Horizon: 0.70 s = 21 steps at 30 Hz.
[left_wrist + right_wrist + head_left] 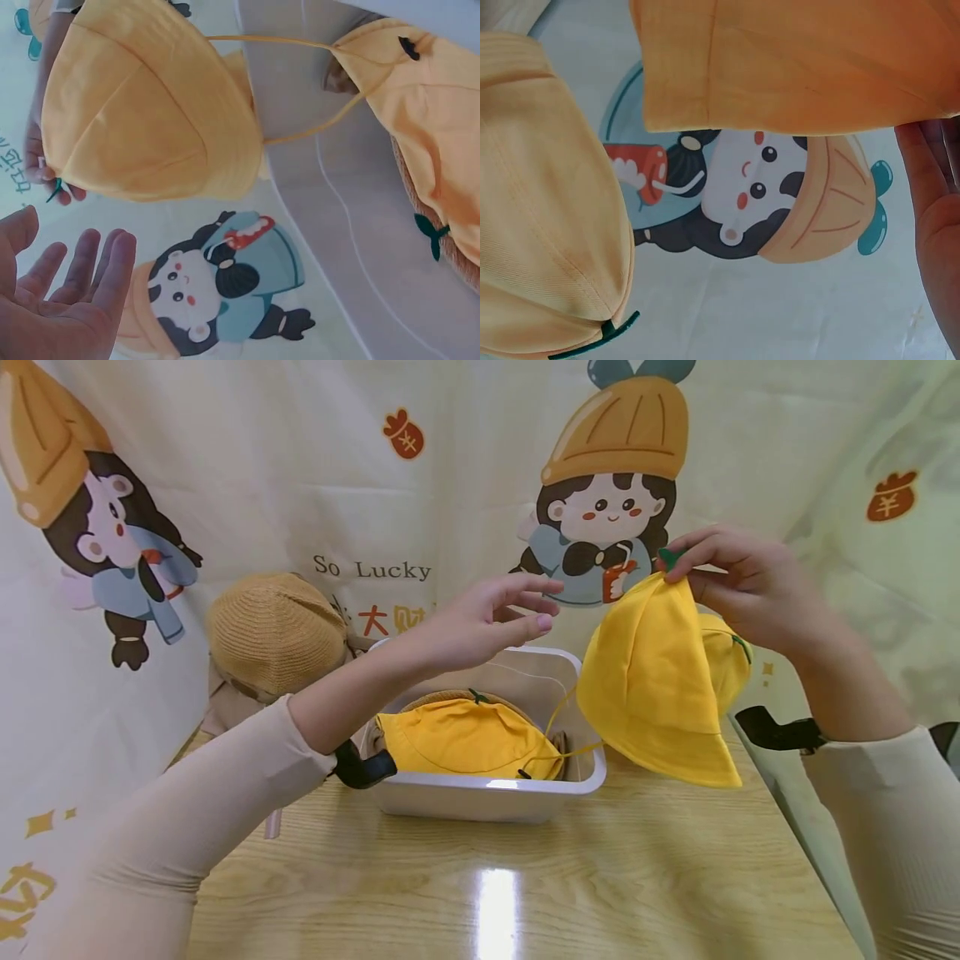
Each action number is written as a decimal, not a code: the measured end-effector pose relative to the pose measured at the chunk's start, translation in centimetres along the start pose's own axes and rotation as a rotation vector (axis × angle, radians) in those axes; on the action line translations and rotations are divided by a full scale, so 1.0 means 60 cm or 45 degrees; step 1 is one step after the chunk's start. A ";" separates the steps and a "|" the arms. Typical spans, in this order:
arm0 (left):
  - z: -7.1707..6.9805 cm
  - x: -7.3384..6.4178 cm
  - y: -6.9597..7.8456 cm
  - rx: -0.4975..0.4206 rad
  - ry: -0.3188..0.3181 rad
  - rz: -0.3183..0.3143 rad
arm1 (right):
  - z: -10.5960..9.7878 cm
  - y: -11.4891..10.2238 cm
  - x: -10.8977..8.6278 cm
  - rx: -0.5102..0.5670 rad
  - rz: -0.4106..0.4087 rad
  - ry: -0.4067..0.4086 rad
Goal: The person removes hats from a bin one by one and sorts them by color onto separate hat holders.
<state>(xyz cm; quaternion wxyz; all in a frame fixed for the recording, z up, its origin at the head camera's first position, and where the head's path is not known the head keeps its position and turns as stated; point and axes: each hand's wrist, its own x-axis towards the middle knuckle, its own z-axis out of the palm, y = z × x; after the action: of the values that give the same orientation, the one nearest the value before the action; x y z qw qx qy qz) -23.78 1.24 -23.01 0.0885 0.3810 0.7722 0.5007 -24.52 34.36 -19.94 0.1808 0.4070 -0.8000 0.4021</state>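
My right hand [753,581] pinches a yellow bucket hat [648,689] at its crown, beside a green sprout tip, and the hat hangs brim-down. A thin yellow chin cord [322,124] stretches from it over the white plastic bin [480,787]. Inside that bin lies another yellow hat [461,739] with a green sprout and a dark cord toggle [409,48]; a brown edge shows beneath it. Above the bin, my left hand [491,622] is raised, fingers extended and holding nothing, to the left of the hanging hat.
A further yellow hat [729,660] with a green sprout stands behind the held one, at the right. Left of the bin sits a tan knitted hat [273,631]. The wooden table [390,885] runs in front, and a printed cloth [465,468] forms the backdrop.
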 end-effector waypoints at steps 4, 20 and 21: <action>0.009 0.025 -0.004 -0.063 0.013 -0.019 | 0.003 0.004 0.001 -0.021 -0.005 -0.007; 0.060 0.080 -0.007 -0.057 0.059 -0.050 | 0.023 -0.003 0.009 -0.146 0.011 -0.054; 0.061 0.081 -0.007 -0.056 0.064 -0.054 | 0.023 -0.003 0.009 -0.149 0.009 -0.054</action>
<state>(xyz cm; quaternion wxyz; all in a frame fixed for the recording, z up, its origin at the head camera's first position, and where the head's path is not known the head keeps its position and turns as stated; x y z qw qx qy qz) -25.48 7.06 -23.97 0.0880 0.3497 0.7709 0.5250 -24.67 32.91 -20.37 0.1861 0.4014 -0.8272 0.3465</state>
